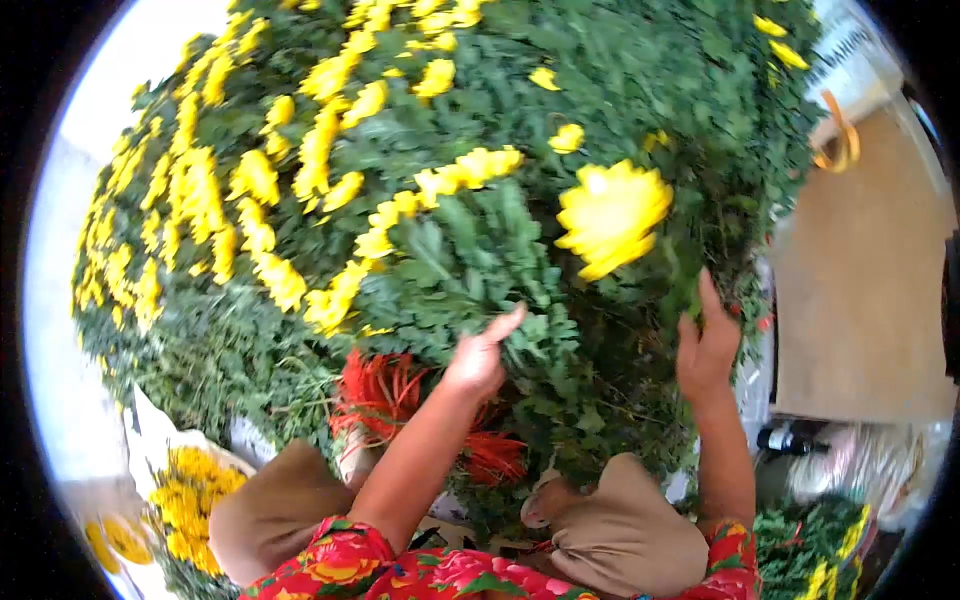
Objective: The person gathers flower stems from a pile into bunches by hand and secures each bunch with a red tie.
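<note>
My left hand point(478, 362) is closed around a bunch of yellow chrysanthemums point(470, 235), its thumb lying along the leaves and its other fingers hidden under them. The row of yellow heads in that bunch points away from me. To the right, my right hand point(708, 348) has thumb and forefinger around a leafy stem. A single large chrysanthemum point(615, 218), slightly blurred, stands above the dark foliage between my hands and appears to belong to that stem. Where the stem runs below the leaves is hidden.
A big heap of chrysanthemums point(240, 200) fills the far side. Red ties point(378, 395) lie by my left forearm. Yellow flowers point(190, 495) stand at lower left. A cardboard sheet point(860, 290), a yellow ring-shaped strap point(840, 135) and a dark bottle point(790, 440) are at right.
</note>
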### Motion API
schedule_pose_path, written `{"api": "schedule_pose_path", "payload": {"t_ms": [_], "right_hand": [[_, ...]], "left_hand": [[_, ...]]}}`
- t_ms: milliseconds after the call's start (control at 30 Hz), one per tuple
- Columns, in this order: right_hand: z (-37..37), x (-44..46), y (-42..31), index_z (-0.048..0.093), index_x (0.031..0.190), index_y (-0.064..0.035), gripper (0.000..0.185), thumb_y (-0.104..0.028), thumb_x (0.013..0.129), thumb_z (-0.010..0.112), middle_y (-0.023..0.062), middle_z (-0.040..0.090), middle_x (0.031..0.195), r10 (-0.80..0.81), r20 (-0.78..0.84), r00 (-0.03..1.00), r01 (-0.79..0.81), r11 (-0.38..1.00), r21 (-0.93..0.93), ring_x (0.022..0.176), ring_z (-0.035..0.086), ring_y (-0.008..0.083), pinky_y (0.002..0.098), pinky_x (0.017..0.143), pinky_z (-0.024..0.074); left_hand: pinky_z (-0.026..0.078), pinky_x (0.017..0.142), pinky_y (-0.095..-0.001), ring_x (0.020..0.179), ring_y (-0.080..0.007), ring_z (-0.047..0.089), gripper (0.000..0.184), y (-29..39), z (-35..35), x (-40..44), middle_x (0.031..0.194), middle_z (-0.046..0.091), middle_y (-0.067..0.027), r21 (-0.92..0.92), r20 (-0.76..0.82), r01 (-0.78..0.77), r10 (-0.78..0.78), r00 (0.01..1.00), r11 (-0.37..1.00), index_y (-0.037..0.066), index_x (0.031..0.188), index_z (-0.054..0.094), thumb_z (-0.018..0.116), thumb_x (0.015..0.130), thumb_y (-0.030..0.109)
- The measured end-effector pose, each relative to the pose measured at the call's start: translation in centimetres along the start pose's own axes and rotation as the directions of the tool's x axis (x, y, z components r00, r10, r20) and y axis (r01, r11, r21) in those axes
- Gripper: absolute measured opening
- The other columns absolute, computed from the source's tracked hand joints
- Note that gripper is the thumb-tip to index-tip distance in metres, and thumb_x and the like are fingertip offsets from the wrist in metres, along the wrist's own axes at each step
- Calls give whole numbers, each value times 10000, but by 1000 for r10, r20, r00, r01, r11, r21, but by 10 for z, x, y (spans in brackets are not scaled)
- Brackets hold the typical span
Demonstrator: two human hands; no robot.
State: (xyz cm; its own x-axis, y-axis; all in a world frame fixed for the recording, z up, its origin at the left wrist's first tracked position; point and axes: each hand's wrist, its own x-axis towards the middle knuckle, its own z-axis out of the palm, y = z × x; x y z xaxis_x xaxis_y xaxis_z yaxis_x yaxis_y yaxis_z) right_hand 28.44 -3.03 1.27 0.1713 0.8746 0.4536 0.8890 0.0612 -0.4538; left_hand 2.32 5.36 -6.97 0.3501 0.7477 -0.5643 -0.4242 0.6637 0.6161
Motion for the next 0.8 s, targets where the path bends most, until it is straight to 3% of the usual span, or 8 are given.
{"api": "schedule_pose_path", "payload": {"t_ms": [200, 333, 400, 500, 533, 633, 733, 800], "right_hand": [[40, -11, -93, 498, 1363, -17, 623, 50, 747, 561, 189, 646, 1155, -216, 104, 971, 164, 915, 370, 903, 665, 369, 378, 772, 544], [62, -25, -104, 491, 1386, -49, 623, 36, 773, 557, 163, 588, 831, -170, 181, 969, 97, 931, 352, 650, 586, 347, 411, 605, 490], [63, -28, -107, 481, 1402, -70, 642, 33, 772, 557, 160, 575, 802, -163, 211, 964, 96, 951, 294, 631, 583, 344, 412, 590, 487], [65, -32, -109, 485, 1401, -72, 644, 34, 769, 558, 142, 576, 779, -169, 278, 946, 132, 980, 147, 621, 594, 311, 401, 549, 485], [66, -34, -109, 486, 1396, -54, 641, 47, 766, 546, 141, 596, 796, -166, 323, 932, 155, 986, 59, 637, 608, 299, 389, 551, 493], [70, -33, -109, 447, 1397, -8, 667, -48, 758, 632, 107, 583, 769, -229, 490, 841, 316, 944, -100, 636, 620, 237, 377, 524, 503], [57, -15, -91, 487, 1354, -70, 614, -235, 811, 721, 115, 653, 923, -257, 578, 774, 198, 966, 164, 731, 664, 297, 372, 608, 532], [59, 8, -38, 490, 1352, -78, 596, -232, 820, 709, 142, 654, 968, -185, 276, 943, 139, 975, 176, 791, 648, 327, 383, 685, 525]], "left_hand": [[432, 1043, -445, 1196, -258, 547, 480, -16, -27, -1, 1328, 557, -95, -190, 363, -26, 95, 927, 982, 35, 1353, 476, 555, 963, 303], [421, 1061, -383, 1241, -213, 509, 492, -14, -21, -5, 1362, 517, -87, -179, 473, -48, 129, 872, 983, 21, 1374, 453, 496, 1001, 339], [399, 1070, -380, 1244, -203, 495, 644, -19, -23, -7, 1361, 512, -75, -85, 425, -79, 108, 899, 993, 32, 1387, 438, 486, 972, 523], [324, 1118, -377, 1320, -228, 405, 1219, -32, -31, 1, 1473, 404, -83, 79, 430, -339, 275, 860, 938, 66, 1452, 372, 501, 555, 880], [352, 1086, -371, 1235, -200, 469, 824, -34, -29, 0, 1353, 507, -68, -54, 451, -482, 452, 769, 874, 34, 1352, 483, 621, 829, 656], [438, 995, -386, 1093, -225, 551, 551, -20, -23, -2, 1194, 598, -76, 116, 266, -248, 210, 941, 962, 24, 1250, 558, 764, 815, 293], [485, 931, -413, 1048, -234, 592, 546, -10, -8, -4, 1175, 619, -84, -47, 0, -18, 18, 1000, 999, 44, 1249, 563, 757, 817, 315], [483, 947, -426, 1082, -250, 597, 574, -1, -9, -5, 1210, 617, -92, -115, 64, 42, -35, 997, 993, 53, 1274, 548, 745, 822, 347]]}}
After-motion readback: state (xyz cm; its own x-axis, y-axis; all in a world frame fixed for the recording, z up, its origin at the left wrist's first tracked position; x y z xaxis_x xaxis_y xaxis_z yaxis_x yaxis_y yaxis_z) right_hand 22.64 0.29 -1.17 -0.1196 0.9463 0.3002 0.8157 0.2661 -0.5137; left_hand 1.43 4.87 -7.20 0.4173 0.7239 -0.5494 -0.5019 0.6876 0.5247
